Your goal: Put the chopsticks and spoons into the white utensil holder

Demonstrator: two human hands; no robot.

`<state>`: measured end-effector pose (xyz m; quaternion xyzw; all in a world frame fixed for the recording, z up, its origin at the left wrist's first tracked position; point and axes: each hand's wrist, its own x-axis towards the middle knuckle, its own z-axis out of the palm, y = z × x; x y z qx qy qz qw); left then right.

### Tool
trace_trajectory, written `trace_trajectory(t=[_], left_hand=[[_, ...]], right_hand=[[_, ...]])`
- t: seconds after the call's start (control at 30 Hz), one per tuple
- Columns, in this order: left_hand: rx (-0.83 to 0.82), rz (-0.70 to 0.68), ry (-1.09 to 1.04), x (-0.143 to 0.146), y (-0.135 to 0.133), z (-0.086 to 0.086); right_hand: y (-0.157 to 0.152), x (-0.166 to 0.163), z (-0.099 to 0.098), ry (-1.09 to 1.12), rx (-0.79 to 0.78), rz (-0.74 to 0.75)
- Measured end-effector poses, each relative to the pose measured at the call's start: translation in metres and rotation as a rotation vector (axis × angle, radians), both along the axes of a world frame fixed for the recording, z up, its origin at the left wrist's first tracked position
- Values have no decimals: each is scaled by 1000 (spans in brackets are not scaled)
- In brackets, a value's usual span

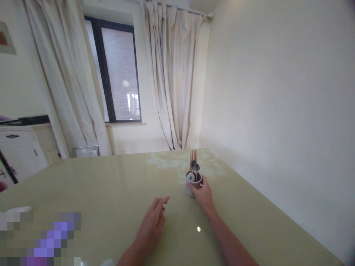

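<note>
A small white cup point(192, 181) stands on the pale green glossy table point(111, 184). It holds wooden chopsticks point(193, 158) and metal spoons point(196, 168) standing upright. My right hand point(203, 193) is wrapped round the cup's right side. My left hand point(152, 225) rests flat on the table to the left of the cup, fingers stretched out together and holding nothing.
The table's right edge runs close to a cream wall point(277, 111). Behind the table are a dark-framed window point(116, 74) with pale curtains point(174, 74) and a white cabinet point(19, 151) at the left. A blurred patch covers the lower left corner.
</note>
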<state>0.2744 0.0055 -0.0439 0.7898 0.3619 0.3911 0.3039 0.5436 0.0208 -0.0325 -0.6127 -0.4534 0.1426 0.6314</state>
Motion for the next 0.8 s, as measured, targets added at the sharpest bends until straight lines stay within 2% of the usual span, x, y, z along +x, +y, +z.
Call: trace_trajectory(t=[0.17,0.3,0.43,0.57,0.67,0.8], left_hand=[[-137,137,-167,2,6,12],[-272,197,-372,2,20,37],[-385,113,-499,7,37,77],[-527,-60,-537,15,46,111],[-592,-98,-503,19,49,120],[-548,-140,-478,20,54,125]], right_hand=[[-10,-31,3,12,19,196],[-24,-59,12,-17,-12,381],[-40,-80,20,-55,-34,554],[-48,-91,22,-32,-36,711],[-51,-94,22,-46,-28,737],[-52,-95,23,-54,-19,732]])
